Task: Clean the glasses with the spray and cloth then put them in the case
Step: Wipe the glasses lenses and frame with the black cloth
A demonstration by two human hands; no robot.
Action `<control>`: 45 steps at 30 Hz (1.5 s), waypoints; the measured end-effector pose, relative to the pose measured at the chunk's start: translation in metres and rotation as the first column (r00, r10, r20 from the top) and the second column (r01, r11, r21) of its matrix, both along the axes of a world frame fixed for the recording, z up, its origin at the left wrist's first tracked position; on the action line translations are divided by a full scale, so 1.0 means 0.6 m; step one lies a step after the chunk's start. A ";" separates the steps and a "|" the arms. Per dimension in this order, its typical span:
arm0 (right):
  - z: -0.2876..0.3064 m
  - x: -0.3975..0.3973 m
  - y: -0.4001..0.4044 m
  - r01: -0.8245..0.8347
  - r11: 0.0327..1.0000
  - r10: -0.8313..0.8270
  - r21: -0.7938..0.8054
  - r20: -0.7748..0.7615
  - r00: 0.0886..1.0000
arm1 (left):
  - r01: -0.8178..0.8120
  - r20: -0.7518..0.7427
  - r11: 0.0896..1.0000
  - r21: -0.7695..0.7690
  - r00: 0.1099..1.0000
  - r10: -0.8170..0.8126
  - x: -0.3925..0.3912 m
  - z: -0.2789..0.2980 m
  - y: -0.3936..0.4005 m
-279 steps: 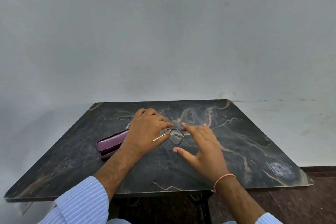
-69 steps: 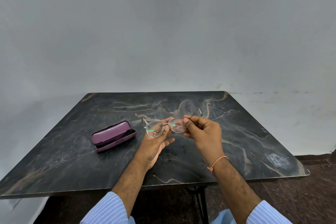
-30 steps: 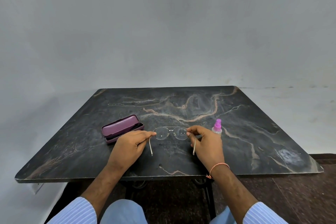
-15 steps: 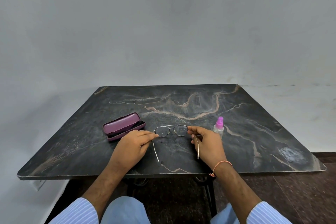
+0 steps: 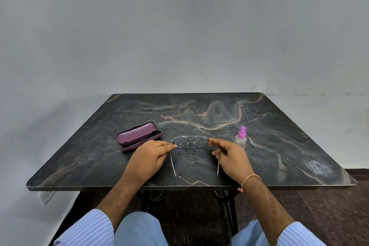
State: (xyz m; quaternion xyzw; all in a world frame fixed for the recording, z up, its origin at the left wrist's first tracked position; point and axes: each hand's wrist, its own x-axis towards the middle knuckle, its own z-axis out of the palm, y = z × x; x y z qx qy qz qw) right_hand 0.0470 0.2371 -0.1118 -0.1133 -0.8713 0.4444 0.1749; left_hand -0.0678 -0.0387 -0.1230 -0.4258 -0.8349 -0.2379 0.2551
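At table centre, glasses (image 5: 190,142) opened out, both temples now unfolded toward the person.
Left hand (image 5: 148,156) and right hand (image 5: 229,156) each pinch 1 hinge corner; spray bottle (image 5: 241,138) newly visible right, open case (image 5: 139,136) left; cleaning not begun, no cloth visible.

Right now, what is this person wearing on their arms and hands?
Both arms wear light blue, finely white-striped shirt sleeves, pushed up so the forearms are bare. The left hand is bare, with no ring or band visible. The right hand has a thin orange thread bracelet around its wrist, with a small knot hanging down.
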 end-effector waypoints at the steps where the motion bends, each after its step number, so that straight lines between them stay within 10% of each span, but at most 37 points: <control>1: 0.001 0.001 0.002 -0.009 1.000 0.009 -0.014 0.012 1.000 | 0.000 0.000 1.000 -0.002 1.000 0.000 0.001 0.001 0.000; 8: 0.009 0.012 0.000 -0.031 0.999 0.033 -0.028 0.058 0.998 | -0.031 0.005 0.999 0.021 0.999 0.031 0.017 0.007 -0.009; 14: 0.057 0.037 -0.032 -0.001 0.895 -0.061 0.445 0.124 0.990 | -0.202 -0.058 0.952 0.231 0.974 0.221 0.020 0.016 -0.067; 19: 0.112 0.022 -0.081 -0.001 0.797 0.020 0.604 -0.024 1.000 | -0.508 0.196 0.816 0.277 0.861 0.469 -0.023 0.020 -0.141; 25: 0.156 -0.073 -0.167 -0.146 0.741 0.211 0.656 -0.021 0.977 | -0.571 0.522 0.807 0.147 0.738 0.427 -0.050 0.006 -0.157; 45: 0.103 -0.272 -0.312 -0.322 0.661 0.063 0.678 0.378 0.924 | -0.509 0.533 0.851 0.128 0.759 0.374 -0.043 0.010 -0.160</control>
